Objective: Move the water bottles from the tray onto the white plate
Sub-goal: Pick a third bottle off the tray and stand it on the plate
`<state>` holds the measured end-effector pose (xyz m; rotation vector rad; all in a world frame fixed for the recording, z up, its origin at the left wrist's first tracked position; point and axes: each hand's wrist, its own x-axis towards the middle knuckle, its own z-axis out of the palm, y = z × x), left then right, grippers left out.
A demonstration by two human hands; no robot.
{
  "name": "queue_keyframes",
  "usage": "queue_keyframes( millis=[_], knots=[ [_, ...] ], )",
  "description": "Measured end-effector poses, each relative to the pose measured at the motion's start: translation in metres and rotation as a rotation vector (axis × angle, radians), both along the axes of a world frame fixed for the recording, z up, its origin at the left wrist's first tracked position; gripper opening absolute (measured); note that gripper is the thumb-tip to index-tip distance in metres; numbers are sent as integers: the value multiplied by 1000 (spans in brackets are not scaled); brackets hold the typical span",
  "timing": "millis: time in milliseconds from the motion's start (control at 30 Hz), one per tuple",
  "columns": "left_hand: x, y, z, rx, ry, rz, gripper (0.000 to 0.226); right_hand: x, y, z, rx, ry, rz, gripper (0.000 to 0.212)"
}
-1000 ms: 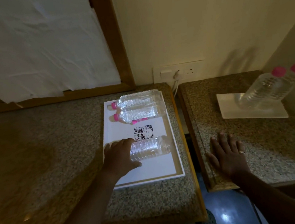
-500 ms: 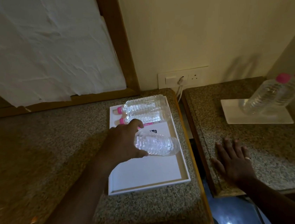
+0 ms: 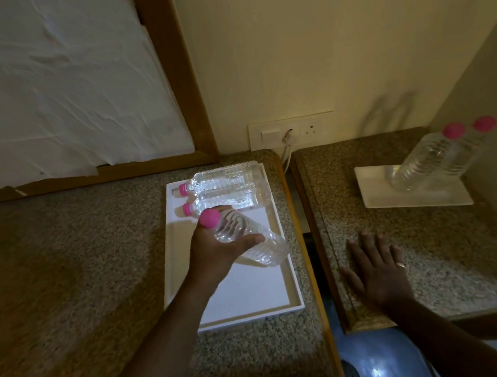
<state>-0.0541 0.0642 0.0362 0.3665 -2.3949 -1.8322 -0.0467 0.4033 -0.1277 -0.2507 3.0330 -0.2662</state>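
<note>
My left hand (image 3: pixel 217 250) grips a clear water bottle (image 3: pixel 257 246) with a pink cap, tilted, lifted above the white tray (image 3: pixel 254 308) on the left granite counter. Two more pink-capped bottles (image 3: pixel 228 187) lie side by side at the tray's far end. On the right counter a white plate (image 3: pixel 375 198) carries two bottles (image 3: pixel 432 158) standing upright near the side wall. My right hand (image 3: pixel 377 269) rests flat on the right counter, fingers spread, holding nothing, well in front of the plate.
A gap (image 3: pixel 314 258) with a blue floor below separates the two granite counters. A wall socket panel (image 3: pixel 290 132) with a plugged cable sits behind the gap. A wooden-framed panel covered in white paper (image 3: pixel 53 86) stands behind the left counter.
My left hand closed on the nearest bottle lying on the tray, lifted it and tipped its capped end upward. My right hand stayed flat on the right counter.
</note>
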Motion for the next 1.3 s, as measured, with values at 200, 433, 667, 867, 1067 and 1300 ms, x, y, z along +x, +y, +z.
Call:
queue_keyframes(
  millis=[200, 433, 667, 867, 1067, 1300],
  knots=[
    [-19, 10, 23, -209, -69, -126, 77, 0, 4, 5, -89, -9, -18, 76],
    [-70, 84, 72, -240, 114, -296, 69, -16, 61, 8, -75, 8, -118, 76],
    [-144, 214, 46, -406, 116, -452, 75, -21, 81, 8, -80, -32, -118, 78],
    [-185, 277, 15, -384, 120, -531, 66, -19, 86, 7, -101, -8, -126, 78],
    [-204, 286, -3, -429, 119, -612, 73, -15, 84, 4, -94, 27, -121, 77],
    [-213, 288, -15, -371, 91, -621, 80, -17, 87, 3, -90, -18, -124, 75]
  ],
)
